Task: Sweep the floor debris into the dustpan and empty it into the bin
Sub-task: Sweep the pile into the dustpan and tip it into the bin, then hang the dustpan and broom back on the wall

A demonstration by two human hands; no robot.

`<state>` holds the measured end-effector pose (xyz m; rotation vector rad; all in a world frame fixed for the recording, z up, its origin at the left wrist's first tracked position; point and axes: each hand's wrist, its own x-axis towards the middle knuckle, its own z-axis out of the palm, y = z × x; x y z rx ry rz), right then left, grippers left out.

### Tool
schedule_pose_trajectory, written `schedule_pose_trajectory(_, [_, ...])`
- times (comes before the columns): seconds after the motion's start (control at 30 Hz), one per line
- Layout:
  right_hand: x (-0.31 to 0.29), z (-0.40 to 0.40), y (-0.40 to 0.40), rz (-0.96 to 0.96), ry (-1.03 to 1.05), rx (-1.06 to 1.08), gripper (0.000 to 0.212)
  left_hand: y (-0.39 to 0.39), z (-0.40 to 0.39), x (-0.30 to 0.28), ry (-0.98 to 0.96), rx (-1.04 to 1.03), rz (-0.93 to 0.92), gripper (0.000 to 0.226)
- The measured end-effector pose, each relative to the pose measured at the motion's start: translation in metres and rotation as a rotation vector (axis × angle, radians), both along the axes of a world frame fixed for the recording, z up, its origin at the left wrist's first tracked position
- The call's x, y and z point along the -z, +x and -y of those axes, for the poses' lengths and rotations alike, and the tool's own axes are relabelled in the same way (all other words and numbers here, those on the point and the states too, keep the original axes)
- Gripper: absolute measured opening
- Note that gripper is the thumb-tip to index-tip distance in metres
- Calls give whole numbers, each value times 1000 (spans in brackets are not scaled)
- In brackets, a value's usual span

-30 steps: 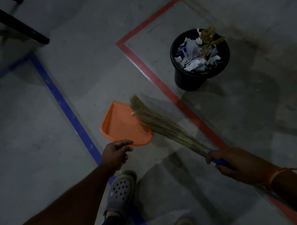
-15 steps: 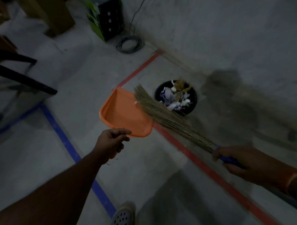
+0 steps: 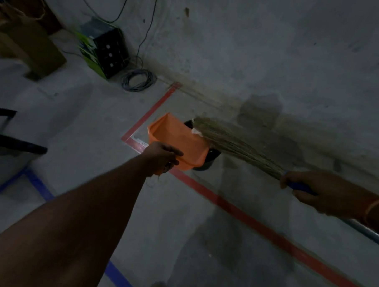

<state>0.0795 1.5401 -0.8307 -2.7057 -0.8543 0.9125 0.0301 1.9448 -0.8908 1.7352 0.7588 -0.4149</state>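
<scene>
Over the black bin (image 3: pixel 207 160), our left hand (image 3: pixel 162 158) grips the orange dustpan (image 3: pixel 177 140); our right hand (image 3: pixel 312 190) grips the broom (image 3: pixel 234 142), bristles touching the pan.

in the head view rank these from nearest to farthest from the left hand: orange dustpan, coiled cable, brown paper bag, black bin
1. orange dustpan: held by the left hand, right in front of it.
2. black bin: just behind the dustpan, mostly hidden by it.
3. coiled cable: farther up the floor, by the wall.
4. brown paper bag: far upper left corner.
</scene>
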Motion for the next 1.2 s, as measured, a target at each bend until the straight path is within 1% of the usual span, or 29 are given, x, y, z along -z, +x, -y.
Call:
schedule_pose_trajectory(0.07, [4, 0, 2, 2, -1, 37, 21, 10, -1, -2, 9, 15, -37, 21])
schedule_pose_trajectory(0.23, [-1, 1, -1, -10, 82, 139, 19, 15, -12, -3, 34, 13, -68, 18])
schedule_pose_trajectory(0.43, [-15, 3, -15, -42, 162, 214, 23, 1, -33, -7, 46, -15, -58, 21])
schedule_pose_trajectory(0.57, [-14, 0, -29, -61, 141, 210, 23, -11, -41, -14, 49, -59, -30, 21])
schedule_pose_trajectory(0.67, [-11, -3, -37, -88, 167, 233, 23, -24, -41, -16, 27, -90, 17, 21])
schedule_pose_trajectory(0.8, [-12, -9, -54, -134, 271, 336, 25, -52, -27, -13, 4, -170, 99, 22])
schedule_pose_trajectory(1.0, [-17, -23, -100, -165, 488, 559, 26, -92, 9, -17, -117, -267, 222, 27])
schedule_pose_trajectory(1.1, [-26, -26, -124, -177, 552, 624, 27, -107, 33, -38, -148, -247, 263, 29])
schedule_pose_trajectory(1.2, [-45, -19, -146, -194, 584, 692, 27, -126, 58, -77, -128, -218, 280, 27])
